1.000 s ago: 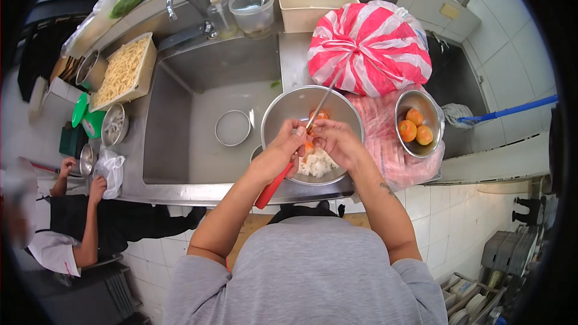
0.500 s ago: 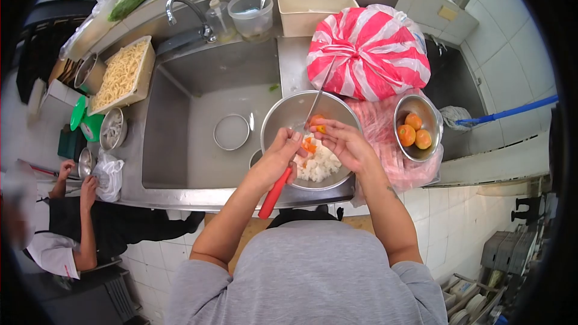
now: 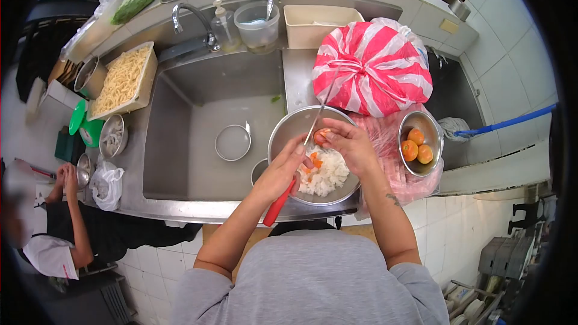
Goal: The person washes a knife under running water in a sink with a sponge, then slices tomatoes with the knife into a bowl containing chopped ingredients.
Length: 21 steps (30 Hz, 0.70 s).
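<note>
My left hand (image 3: 282, 171) is closed round a knife with a red handle (image 3: 279, 204), its long thin blade pointing up and away over the bowl. In my right hand (image 3: 349, 146) is a tomato (image 3: 322, 137), held beside the blade. Both hands are above a large steel bowl (image 3: 283, 121) at the sink's edge. White chopped pieces (image 3: 328, 176) and some orange-red bits (image 3: 315, 159) lie in it. A smaller steel bowl (image 3: 438, 147) to the right holds three tomatoes (image 3: 415, 136).
A red-and-white striped bag (image 3: 373, 66) sits behind the bowls, with pinkish plastic packs (image 3: 385, 144) below it. The sink (image 3: 211, 96) holds a round strainer (image 3: 233, 142). Noodles (image 3: 123, 79) fill a tray at the left. A co-worker (image 3: 57, 229) is at the lower left.
The view has shifted, so the bowls appear lower. The tomato has turned in my right hand beside the blade. The co-worker's hands have come together.
</note>
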Tool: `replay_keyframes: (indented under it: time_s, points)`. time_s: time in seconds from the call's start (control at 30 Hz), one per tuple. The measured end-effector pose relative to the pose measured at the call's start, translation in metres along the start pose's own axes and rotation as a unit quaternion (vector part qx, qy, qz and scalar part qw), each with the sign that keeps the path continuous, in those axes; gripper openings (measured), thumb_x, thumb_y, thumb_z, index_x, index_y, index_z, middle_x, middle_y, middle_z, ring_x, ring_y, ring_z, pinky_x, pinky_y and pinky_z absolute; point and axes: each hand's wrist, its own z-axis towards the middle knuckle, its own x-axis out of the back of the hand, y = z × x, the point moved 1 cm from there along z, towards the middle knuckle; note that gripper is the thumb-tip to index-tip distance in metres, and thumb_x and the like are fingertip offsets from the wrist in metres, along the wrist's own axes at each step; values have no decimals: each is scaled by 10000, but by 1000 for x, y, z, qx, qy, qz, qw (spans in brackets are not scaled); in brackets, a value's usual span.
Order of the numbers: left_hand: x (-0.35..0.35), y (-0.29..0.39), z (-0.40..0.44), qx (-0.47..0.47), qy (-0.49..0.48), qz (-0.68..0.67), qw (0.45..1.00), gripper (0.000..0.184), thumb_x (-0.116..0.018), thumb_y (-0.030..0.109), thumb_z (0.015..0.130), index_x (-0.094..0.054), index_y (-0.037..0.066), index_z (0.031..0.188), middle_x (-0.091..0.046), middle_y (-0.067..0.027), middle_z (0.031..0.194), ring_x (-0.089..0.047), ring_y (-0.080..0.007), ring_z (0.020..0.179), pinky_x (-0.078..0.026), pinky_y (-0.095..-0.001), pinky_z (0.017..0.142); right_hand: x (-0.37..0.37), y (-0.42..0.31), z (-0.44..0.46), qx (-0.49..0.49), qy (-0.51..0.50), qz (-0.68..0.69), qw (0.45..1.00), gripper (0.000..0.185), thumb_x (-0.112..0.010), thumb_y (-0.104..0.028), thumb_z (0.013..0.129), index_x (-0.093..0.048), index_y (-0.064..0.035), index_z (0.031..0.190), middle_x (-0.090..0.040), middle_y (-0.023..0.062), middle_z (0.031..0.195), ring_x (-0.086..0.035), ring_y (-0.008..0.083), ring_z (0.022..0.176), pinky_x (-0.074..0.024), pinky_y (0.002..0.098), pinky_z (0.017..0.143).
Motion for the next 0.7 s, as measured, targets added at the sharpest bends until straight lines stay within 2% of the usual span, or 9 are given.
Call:
replay_keyframes:
  time_s: [0.2, 0.3, 0.37, 0.47, 0.6, 0.7]
  points:
    - [-6, 5, 6, 17, -2, 124, 992, 506, -328, 404, 986, -245, 173, 1429, -528, -79, 906, -457, -94, 417, -376, -219, 389, -18, 0, -4, 58, -6, -28, 998, 404, -590, 65, 816, -517, 40, 1212, -643, 125, 1002, -642, 195, 921, -518, 296, 808]
    - [-10, 14, 2, 29, 9, 171, 985, 489, -377, 376, 970, -283, 186, 1410, -577, -175, 1082, -605, -233, 658, -491, -328, 614, -18, 0, -7, 72, -9, -33, 997, 409, -607, 36, 828, -510, 27, 1225, -648, 128, 987, -642, 195, 919, -517, 300, 816]
    - [-12, 13, 3, -11, 16, 209, 978, 485, -381, 367, 968, -287, 160, 1396, -569, -202, 1122, -609, -299, 824, -470, -377, 749, -17, -2, -9, 74, -11, -40, 996, 425, -610, 41, 821, -506, 22, 1233, -651, 123, 975, -644, 196, 913, -519, 301, 815]
    - [-9, -2, 8, -36, 35, 250, 967, 470, -379, 349, 970, -294, 126, 1375, -554, -239, 1157, -590, -356, 978, -425, -419, 869, -14, -2, -9, 58, -20, -44, 997, 470, -608, 64, 803, -491, 20, 1256, -652, 112, 961, -646, 197, 911, -518, 293, 814]
    - [-13, -2, 5, -67, 47, 283, 956, 433, -373, 330, 976, -312, 78, 1324, -551, -252, 1136, -593, -354, 974, -426, -415, 857, -13, -2, -9, 39, -38, -21, 998, 539, -604, 107, 762, -478, 16, 1278, -650, 95, 944, -642, 189, 903, -517, 288, 812]
    - [-14, 1, 3, -71, 44, 252, 964, 403, -370, 329, 978, -326, 64, 1278, -560, -242, 1092, -606, -329, 926, -439, -405, 828, -12, -1, -10, 18, -53, 11, 998, 564, -606, 121, 740, -475, 21, 1280, -642, 91, 947, -638, 183, 887, -518, 286, 806]
